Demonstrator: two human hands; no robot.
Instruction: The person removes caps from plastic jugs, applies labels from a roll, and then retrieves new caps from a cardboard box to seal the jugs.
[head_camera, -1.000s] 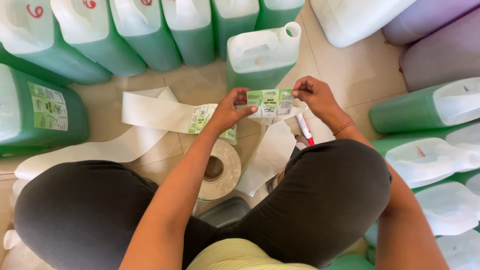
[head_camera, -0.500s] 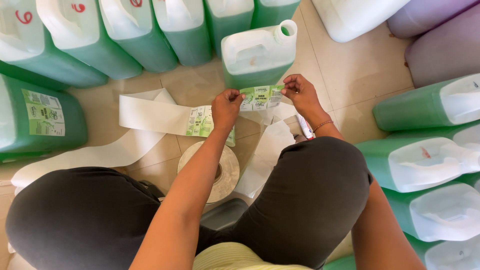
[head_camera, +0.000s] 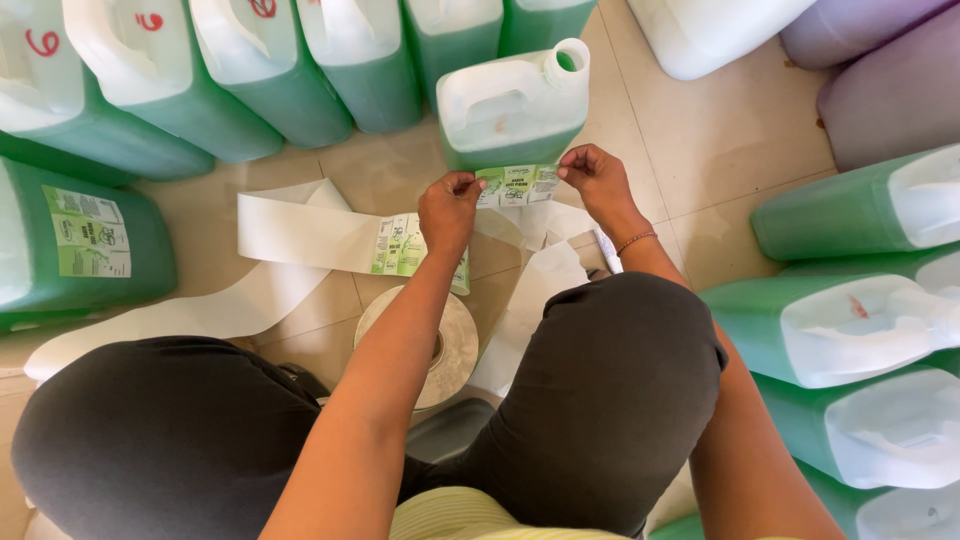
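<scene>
While the left hand (head_camera: 450, 205) and right hand (head_camera: 597, 178) each pinch a top corner of the green label (head_camera: 517, 185), fingers closed on its edges, it stretches flat against the near face of the green-filled jug (head_camera: 512, 110), likely to keep it square. Between the knees lie the label roll (head_camera: 440, 345) and its loose white backing strip (head_camera: 300, 230).

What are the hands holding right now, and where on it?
A green-and-white label: left hand pinches its left end, right hand its right end, stretched in front of the green jug.
</scene>
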